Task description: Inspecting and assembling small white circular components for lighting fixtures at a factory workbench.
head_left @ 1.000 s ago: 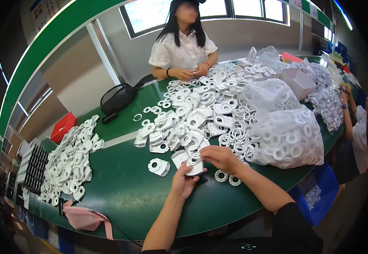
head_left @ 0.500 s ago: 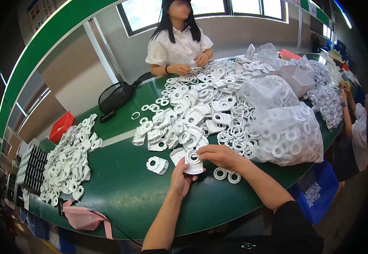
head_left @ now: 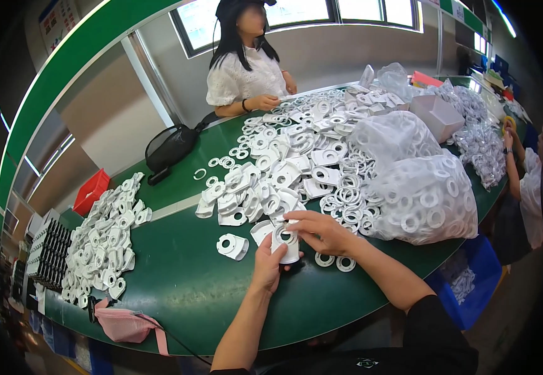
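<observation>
My left hand [head_left: 268, 265] is closed around the lower left side of a white plastic housing [head_left: 290, 254] with a round hole, holding it above the table. The fingers of my right hand [head_left: 324, 231] are curled onto the upper edge of that same part, by its hole; whether a separate ring is between them I cannot make out. Just behind lies a big heap of similar white housings [head_left: 282, 178]. A single housing [head_left: 232, 246] rests left of my hands, and two flat white rings [head_left: 346, 264] lie under my right wrist.
Clear bags of white rings [head_left: 431, 206] stand at the right, near a white box [head_left: 437, 117]. At left are another pile of housings [head_left: 103, 240], a red bin [head_left: 91, 192] and a pink pouch [head_left: 124, 324]. A person [head_left: 246, 78] stands across the green table [head_left: 184, 281].
The housing in my hands has tilted up, and my right fingers have shifted to its upper edge. The person opposite has turned sideways and drawn one hand back from the heap.
</observation>
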A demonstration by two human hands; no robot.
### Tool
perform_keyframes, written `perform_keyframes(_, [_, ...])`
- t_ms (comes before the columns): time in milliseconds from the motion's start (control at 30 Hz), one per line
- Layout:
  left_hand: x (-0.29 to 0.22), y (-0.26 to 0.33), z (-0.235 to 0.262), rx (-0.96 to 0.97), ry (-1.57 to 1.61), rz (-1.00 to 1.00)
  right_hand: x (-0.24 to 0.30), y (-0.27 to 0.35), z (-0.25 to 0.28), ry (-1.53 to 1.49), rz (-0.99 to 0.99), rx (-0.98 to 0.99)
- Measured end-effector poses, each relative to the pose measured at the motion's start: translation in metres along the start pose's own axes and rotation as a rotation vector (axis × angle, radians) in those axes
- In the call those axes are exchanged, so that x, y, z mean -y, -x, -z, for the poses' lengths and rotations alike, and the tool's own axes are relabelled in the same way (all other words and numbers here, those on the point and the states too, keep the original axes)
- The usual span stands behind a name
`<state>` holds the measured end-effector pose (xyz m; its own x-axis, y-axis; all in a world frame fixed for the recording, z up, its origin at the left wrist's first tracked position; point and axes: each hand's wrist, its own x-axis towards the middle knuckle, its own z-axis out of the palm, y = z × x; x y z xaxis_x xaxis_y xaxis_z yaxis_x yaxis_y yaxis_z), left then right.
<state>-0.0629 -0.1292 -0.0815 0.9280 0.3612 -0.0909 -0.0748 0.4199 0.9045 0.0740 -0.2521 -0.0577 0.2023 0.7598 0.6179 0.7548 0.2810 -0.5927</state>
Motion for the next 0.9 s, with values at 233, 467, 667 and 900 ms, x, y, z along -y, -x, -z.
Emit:
perform_keyframes(233, [0.009,-0.001,-0.014,-0.022,-0.466,-0.223,-0.013,0.008,-0.008,-0.346,-0.455,-0.038])
perform_keyframes(467, [0.013,0.002,-0.013,-0.152,-0.731,-0.326,-0.019,0.008,0.001,-0.472,-0.528,0.069])
perform_keyframes(667, [0.01,0.002,-0.014,-0.173,-0.924,-0.397,-0.01,0.007,0.001,-0.031,-0.281,0.138])
perform_keyframes(900, [0.014,0.003,-0.021,-0.283,-0.701,-0.418,-0.015,0.008,-0.015,-0.259,-0.508,0.045])
